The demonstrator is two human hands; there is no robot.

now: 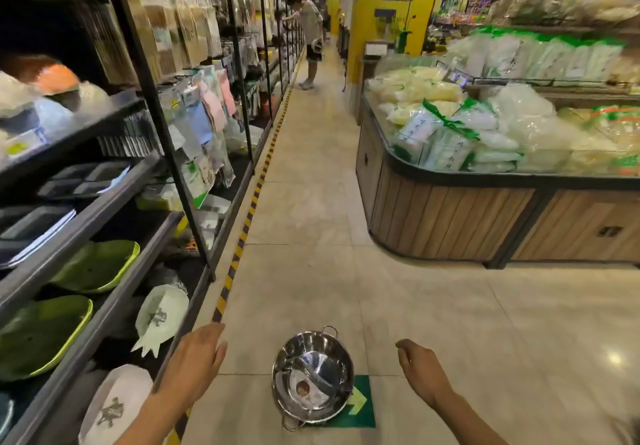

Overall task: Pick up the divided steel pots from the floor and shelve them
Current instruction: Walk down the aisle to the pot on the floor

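A shiny divided steel pot (312,377) with two small loop handles sits on the tiled floor, partly over a green arrow sticker (360,406). A curved divider splits its bowl, and a label lies in one half. My left hand (197,358) hovers to the left of the pot, fingers extended, holding nothing. To the pot's right hangs my right hand (420,372), fingers loosely curled and empty. Neither hand touches the pot.
Black shelving (114,306) runs along the left, holding green trays (93,264), white plates (161,316) and dark trays. A yellow-black striped tape (242,237) marks the floor by it. A wooden display island (450,223) with bagged goods stands at right. A person (310,39) stands far down the aisle.
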